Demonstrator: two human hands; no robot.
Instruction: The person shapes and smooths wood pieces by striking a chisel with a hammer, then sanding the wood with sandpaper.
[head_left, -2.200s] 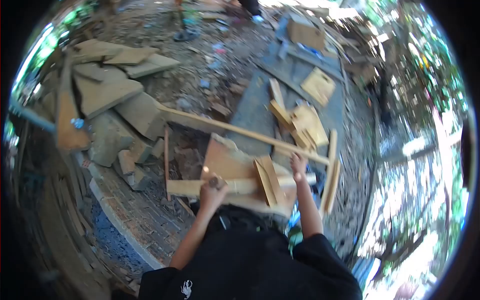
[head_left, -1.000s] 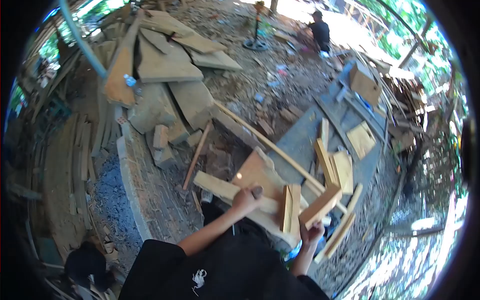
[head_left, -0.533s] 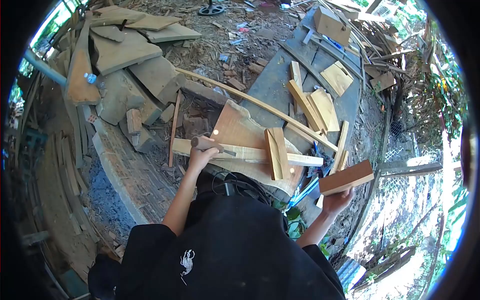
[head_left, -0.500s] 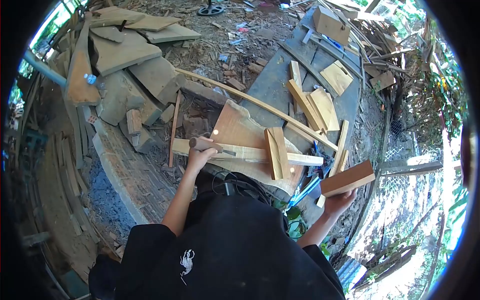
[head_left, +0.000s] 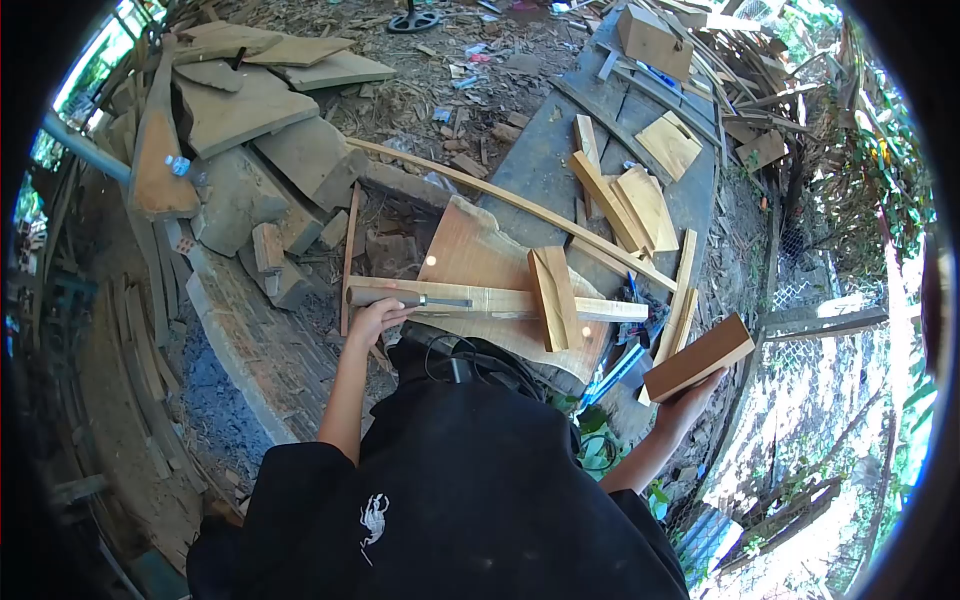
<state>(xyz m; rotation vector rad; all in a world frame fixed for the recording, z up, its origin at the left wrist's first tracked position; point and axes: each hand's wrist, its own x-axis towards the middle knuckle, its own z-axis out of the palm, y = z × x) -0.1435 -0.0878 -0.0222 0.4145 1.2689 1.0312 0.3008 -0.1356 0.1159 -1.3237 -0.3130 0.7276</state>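
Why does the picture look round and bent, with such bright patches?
Head view: a fisheye lens curves the edges and leaves black corners; hard sunlight glares on the board and whites out the far right, while the wooden block in the right hand stays sharp.

A wooden-handled chisel (head_left: 400,297) lay on a long pale wooden strip (head_left: 500,301), itself across a broad reddish plywood board (head_left: 480,260). A short wooden block (head_left: 698,357) sat well right of them.

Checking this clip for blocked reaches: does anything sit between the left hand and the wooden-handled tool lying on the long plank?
Nothing visible does. The left hand rests right at the tool, which lies in the open on the plank. The right hand holds a wood block off to the side.
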